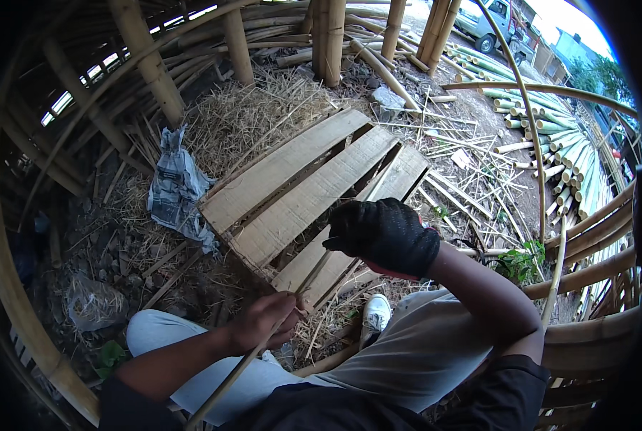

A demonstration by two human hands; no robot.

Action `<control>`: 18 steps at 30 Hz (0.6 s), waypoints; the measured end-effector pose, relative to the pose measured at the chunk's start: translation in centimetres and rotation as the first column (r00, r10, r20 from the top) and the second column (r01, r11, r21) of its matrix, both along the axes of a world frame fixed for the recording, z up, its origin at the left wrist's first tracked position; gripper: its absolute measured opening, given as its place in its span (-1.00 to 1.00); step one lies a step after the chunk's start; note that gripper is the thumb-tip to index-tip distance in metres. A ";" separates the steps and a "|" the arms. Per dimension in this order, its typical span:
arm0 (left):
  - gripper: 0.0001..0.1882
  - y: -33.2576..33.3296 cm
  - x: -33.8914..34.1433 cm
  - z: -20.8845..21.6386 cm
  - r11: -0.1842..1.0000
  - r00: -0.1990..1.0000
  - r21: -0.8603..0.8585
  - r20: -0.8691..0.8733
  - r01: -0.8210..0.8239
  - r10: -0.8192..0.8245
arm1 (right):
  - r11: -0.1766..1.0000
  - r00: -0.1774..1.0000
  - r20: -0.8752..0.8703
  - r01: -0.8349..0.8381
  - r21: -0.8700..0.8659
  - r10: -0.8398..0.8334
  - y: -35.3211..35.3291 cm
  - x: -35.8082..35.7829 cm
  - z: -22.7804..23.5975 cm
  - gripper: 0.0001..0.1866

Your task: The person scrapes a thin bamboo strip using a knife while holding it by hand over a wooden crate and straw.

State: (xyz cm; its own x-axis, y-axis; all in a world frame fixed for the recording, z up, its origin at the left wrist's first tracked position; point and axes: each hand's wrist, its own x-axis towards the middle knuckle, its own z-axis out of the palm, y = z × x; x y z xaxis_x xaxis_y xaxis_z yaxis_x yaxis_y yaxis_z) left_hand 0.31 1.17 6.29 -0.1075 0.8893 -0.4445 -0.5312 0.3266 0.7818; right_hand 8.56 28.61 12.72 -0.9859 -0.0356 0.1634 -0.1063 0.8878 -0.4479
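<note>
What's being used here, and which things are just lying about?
In use:
thin strip, in the left hand and right hand
black glove
perhaps the slatted wooden platform

Seemingly just lying about:
crumpled sheet
clear plastic bag
dry straw

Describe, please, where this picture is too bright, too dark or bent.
Head view: the sky at upper right is nearly white; head view: the gloved right hand is so dark that its fingers blend together; head view: the bamboo pole along the left rim looks curved, perhaps partly by the lens.
</note>
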 end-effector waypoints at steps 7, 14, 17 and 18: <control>-0.62 -1.4 -0.3 -4.0 0.977 0.811 -0.132 0.582 0.168 -0.061 | 0.980 0.997 -0.025 -0.063 0.187 0.069 3.2 -1.1 -4.6 -0.86; -0.58 -1.1 -0.5 -3.9 0.963 0.813 -0.216 0.582 0.161 -0.005 | 0.967 0.987 0.003 -0.158 0.200 0.160 0.8 0.3 -8.5 -0.91; -0.55 -0.9 -1.6 -3.6 0.955 0.803 -0.232 0.596 0.183 -0.009 | 0.968 0.988 0.155 -0.033 0.249 -0.006 -0.7 0.6 -9.3 -0.90; -0.54 -0.7 -1.9 -3.6 0.954 0.794 -0.225 0.608 0.199 -0.022 | 0.967 0.986 0.169 -0.026 0.253 -0.017 -1.0 0.7 -9.7 -0.90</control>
State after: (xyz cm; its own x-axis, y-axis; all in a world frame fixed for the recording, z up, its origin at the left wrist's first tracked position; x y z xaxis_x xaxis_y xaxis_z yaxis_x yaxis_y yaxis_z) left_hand -1.56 0.44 2.71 0.3473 0.7173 -0.6041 -0.8061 0.5575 0.1986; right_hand 9.27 27.65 3.02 -0.9981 -0.0586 -0.0194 -0.0529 0.9740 -0.2203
